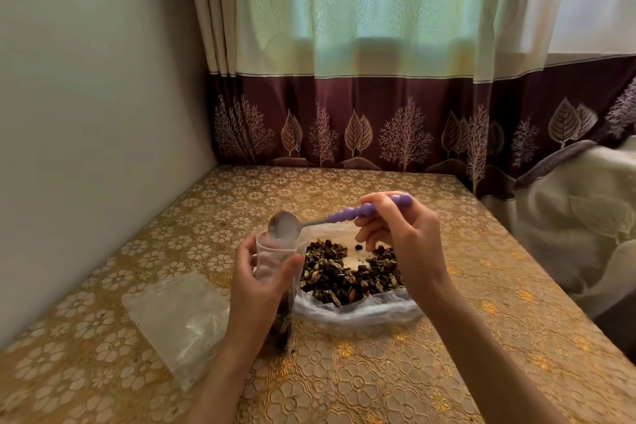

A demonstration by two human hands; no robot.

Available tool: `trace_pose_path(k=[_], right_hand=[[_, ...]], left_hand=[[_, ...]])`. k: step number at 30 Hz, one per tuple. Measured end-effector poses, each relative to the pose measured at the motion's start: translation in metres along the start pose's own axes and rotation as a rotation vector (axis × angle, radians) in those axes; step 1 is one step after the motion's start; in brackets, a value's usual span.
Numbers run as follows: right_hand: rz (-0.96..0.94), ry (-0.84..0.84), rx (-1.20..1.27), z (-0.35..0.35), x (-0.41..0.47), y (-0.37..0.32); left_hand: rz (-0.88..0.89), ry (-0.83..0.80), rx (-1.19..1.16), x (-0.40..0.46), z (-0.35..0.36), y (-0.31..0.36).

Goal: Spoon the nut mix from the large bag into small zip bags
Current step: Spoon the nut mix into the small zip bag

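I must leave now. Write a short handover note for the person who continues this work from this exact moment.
Left hand holds a small zip bag upright and open, partly filled.
Right hand pinches the purple spoon; its bowl looks empty, at the bag's mouth.
Large bag of nut mix lies open just right of it.
Spare empty bags lie flat on the left.
Left to do: finish filling, seal, fill the spares.

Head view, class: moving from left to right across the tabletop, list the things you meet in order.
Flat empty clear plastic zip bags → left hand holding an upright small clear zip bag → large open clear plastic bag of dark nut mix → right hand gripping the purple-handled metal spoon.
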State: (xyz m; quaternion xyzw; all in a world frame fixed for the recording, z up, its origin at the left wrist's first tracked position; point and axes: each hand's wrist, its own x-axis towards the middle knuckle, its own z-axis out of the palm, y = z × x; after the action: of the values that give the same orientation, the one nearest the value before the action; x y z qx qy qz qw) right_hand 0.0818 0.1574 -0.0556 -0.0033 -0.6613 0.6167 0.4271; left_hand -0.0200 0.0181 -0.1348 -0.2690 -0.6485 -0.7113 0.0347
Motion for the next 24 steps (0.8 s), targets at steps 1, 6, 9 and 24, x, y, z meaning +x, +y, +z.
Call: trace_pose_path(k=[1,6,9,24], right_hand=[[0.018,0.031,0.039,-0.003,0.001,0.002],[0.088,0.273,0.051,-0.028,0.008,0.024],[0.163,0.320,-0.083,-0.043,0.005,0.046],[0.222,0.218,-0.386,-0.053,-0.005,0.091]], left_hand=[[0.003,0.003,-0.007,0.000,0.000,0.002],[-0.011,0.010,-0.033,-0.002,-0.001,0.006],[-0.004,0.016,-0.011,-0.001,0.000,0.004],[0.018,0.014,0.019,-0.003,0.003,0.006]])
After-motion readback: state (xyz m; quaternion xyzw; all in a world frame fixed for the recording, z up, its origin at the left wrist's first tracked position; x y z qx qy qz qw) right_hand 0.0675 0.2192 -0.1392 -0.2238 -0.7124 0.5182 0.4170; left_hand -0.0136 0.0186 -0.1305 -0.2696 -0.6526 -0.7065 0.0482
